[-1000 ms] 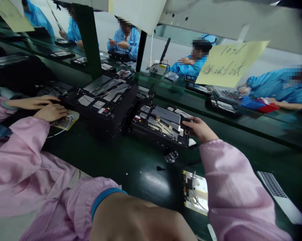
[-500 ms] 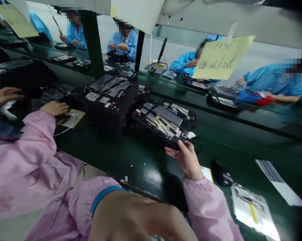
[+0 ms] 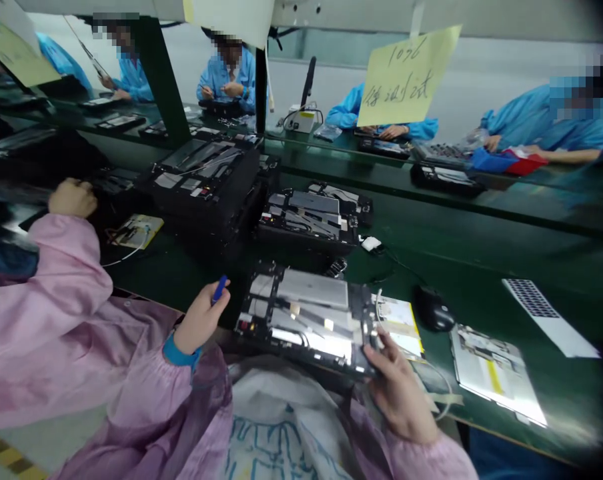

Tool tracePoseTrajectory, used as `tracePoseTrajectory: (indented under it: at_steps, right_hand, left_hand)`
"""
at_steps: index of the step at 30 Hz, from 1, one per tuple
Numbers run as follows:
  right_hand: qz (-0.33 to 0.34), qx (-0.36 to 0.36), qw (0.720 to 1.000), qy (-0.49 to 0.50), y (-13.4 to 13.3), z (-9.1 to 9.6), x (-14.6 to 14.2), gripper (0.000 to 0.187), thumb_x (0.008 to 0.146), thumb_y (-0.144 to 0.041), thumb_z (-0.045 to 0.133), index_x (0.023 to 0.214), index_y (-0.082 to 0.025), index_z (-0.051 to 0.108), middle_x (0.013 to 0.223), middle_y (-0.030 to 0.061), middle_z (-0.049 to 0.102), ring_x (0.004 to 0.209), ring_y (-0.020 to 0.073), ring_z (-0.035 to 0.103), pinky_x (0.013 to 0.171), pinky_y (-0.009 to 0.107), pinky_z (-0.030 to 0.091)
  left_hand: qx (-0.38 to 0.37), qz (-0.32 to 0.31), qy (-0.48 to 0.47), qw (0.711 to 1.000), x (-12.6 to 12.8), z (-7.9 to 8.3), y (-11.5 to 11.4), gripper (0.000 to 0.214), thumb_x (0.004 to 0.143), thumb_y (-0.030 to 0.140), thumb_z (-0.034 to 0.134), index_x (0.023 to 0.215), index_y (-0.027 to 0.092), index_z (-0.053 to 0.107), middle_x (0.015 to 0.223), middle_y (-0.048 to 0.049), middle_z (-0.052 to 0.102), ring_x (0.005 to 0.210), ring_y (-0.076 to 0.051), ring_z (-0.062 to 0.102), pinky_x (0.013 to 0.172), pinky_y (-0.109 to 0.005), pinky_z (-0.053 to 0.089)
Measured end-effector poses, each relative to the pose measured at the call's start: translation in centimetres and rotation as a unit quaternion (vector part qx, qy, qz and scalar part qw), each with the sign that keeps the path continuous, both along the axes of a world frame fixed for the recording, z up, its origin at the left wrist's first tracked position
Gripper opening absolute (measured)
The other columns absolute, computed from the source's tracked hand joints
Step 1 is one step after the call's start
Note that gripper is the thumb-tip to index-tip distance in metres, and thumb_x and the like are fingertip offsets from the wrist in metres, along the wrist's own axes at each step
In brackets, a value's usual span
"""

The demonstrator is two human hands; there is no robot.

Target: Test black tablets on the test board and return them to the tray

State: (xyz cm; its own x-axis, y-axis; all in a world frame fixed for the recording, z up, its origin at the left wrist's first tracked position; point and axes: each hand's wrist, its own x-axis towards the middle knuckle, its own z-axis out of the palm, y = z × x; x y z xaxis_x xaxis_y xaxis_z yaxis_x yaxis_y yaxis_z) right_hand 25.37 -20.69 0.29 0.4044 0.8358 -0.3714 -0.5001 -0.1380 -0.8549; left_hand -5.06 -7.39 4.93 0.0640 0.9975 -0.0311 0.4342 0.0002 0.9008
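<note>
1. You are gripping the near right edge of the opened tablet with your right hand, its fingers closed on the frame.
2. Your left hand is hovering just left of the tablet, its fingers pinching a blue-handled tool, seemingly a pen.
3. A computer mouse is sitting right of the tablet, while a co-worker's hand is working well left of it.

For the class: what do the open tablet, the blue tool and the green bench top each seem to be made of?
Tablet: black frame, matt, probably plastic; its silver panels glare like bright metal or foil. Blue tool: smooth glossy surface, likely plastic. Bench top: dark green with a soft sheen, perhaps coated laminate or an antistatic mat; the look leaves it open.
</note>
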Motion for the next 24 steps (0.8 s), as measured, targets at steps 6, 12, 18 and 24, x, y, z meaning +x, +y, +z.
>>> tracePoseTrajectory:
  at_steps: [6,12,18,24]
  right_hand:
    - [0.045,-0.006,0.946,-0.321,-2.4,-3.9,-3.2,0.069,0.073,-0.054,0.066,0.130,-0.021,0.046,0.121,0.0147,0.054,0.115,0.0309,0.054,0.094,0.051,0.048]
    - [0.087,0.024,0.735,-0.672,2.1,-2.8,-3.1,0.076,0.076,-0.062,0.060,0.134,-0.016,0.046,0.142,0.0233,0.033,0.132,0.0437,0.030,0.102,0.066,0.030]
    - [0.117,0.060,0.757,-0.640,3.6,-3.3,-2.5,0.041,0.090,-0.044,0.045,0.120,-0.019,0.058,0.141,0.0191,0.034,0.129,0.0351,0.039,0.099,0.056,0.040]
    - [0.107,0.019,0.738,-0.666,2.7,-3.7,-4.1,0.022,0.089,-0.031,0.043,0.088,-0.018,0.060,0.140,0.0167,0.043,0.137,0.0414,0.027,0.098,0.071,0.029]
  left_hand:
    - [0.006,-0.118,0.185,0.976,1.2,-1.9,-0.4,0.040,0.085,0.044,0.042,0.096,0.014,0.067,0.086,-0.0097,0.064,0.088,-0.026,0.061,0.086,-0.041,0.048]
    - [0.009,-0.115,0.229,0.967,2.9,-2.0,0.6,0.037,0.084,0.038,0.048,0.103,0.012,0.065,0.091,-0.0107,0.063,0.087,-0.024,0.061,0.086,-0.037,0.048]
    - [0.003,-0.078,0.238,0.968,3.6,-2.5,1.7,0.028,0.079,0.037,0.056,0.094,0.014,0.063,0.088,-0.0089,0.064,0.085,-0.024,0.062,0.080,-0.035,0.048]
    - [-0.074,-0.046,0.203,0.975,2.9,-2.5,2.9,0.027,0.067,0.038,0.068,0.081,0.017,0.058,0.080,-0.0049,0.064,0.076,-0.022,0.062,0.074,-0.033,0.048]
